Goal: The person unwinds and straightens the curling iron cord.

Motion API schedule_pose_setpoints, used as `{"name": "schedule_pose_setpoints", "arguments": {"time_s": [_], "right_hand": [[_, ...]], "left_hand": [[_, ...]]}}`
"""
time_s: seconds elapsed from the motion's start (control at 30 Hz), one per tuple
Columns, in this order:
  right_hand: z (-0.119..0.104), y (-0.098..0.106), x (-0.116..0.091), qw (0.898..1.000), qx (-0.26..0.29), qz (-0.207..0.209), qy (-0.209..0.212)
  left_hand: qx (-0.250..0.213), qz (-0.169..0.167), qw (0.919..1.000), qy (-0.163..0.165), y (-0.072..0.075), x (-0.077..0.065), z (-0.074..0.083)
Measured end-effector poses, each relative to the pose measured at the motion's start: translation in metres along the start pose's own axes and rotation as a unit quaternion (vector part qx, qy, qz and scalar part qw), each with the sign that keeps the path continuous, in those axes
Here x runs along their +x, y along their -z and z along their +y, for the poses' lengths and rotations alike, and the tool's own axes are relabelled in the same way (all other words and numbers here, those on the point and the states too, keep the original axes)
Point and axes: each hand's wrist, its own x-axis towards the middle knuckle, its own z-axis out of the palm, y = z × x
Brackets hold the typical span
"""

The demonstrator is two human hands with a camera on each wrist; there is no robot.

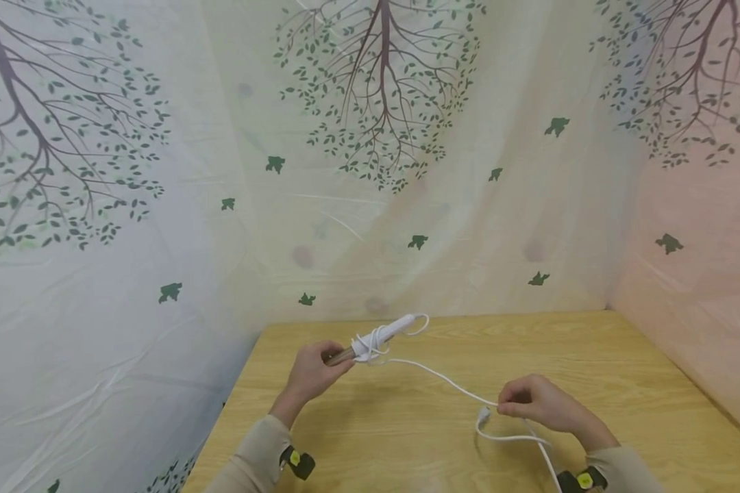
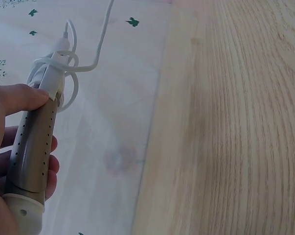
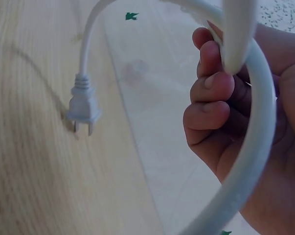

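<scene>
My left hand (image 1: 313, 370) grips a curling iron (image 2: 34, 142) by its brownish perforated barrel, thumb up near the white handle. In the head view the iron (image 1: 385, 336) tilts up to the right above the table. Several turns of its white power cord (image 1: 439, 375) wrap the handle, and the rest runs across to the right. At the right, my right hand (image 1: 545, 405) pinches the cord between thumb and fingers. The two-prong plug (image 3: 83, 105) hangs prongs down from a loop of cord beside the right hand. Close to the right wrist camera, a thick blurred stretch of cord crosses the palm.
Below both hands lies a wood-grain table (image 1: 395, 445). Cloth walls (image 1: 358, 226) printed with trees and green leaves rise behind it and on both sides. A dark camera band (image 1: 297, 462) sits on each sleeved wrist.
</scene>
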Motion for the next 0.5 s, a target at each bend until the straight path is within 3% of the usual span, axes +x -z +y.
{"name": "schedule_pose_setpoints", "arguments": {"time_s": [0.23,0.5], "right_hand": [[-0.02,0.002,0.002,0.998,0.028,-0.023,0.054],[-0.042,0.005,0.007,0.993,0.036,-0.011,0.109]], "left_hand": [[0.001,-0.002,1.0,0.005,-0.003,-0.003,-0.002],[0.009,-0.021,0.9996,0.013,-0.008,-0.007,-0.004]]}}
